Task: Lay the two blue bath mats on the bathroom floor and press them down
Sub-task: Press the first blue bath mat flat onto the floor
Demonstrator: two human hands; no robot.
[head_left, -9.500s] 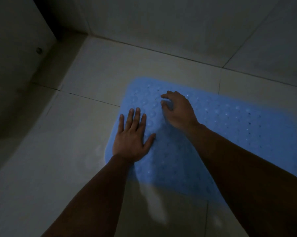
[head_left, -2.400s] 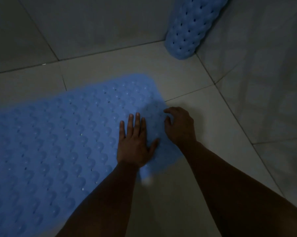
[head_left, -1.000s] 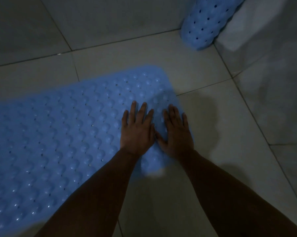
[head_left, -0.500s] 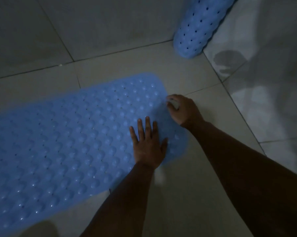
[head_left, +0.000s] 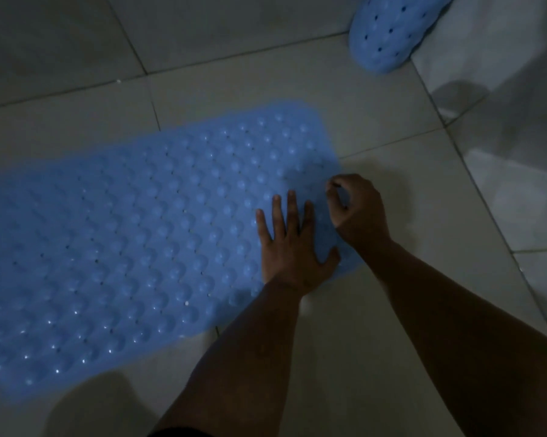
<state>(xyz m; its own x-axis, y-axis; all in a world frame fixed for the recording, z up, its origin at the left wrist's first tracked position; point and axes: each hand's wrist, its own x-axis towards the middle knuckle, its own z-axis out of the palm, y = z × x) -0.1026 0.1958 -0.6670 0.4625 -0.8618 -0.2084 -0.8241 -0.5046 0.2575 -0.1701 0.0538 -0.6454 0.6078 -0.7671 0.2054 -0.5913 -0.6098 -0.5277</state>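
Note:
One blue bath mat [head_left: 140, 231] with raised bumps and small holes lies flat on the pale tiled floor, reaching from the left edge to the middle. My left hand [head_left: 291, 244] presses flat on its right end, fingers straight and spread. Just to the right, my right hand [head_left: 360, 209] is at the mat's right edge with its fingers curled, thumb and forefinger pinching that edge. The second blue mat [head_left: 388, 36] stands rolled up in the far right corner, leaning against the wall.
Pale floor tiles [head_left: 392, 294] with dark grout lines surround the mat. A tiled wall [head_left: 502, 152] rises on the right and another wall runs along the back. The room is dim, and a dark shadow falls at the bottom left.
One second ago both hands pressed flat side by side on the mat's end. Since then my right hand has curled at the mat's right edge, while my left stays flat.

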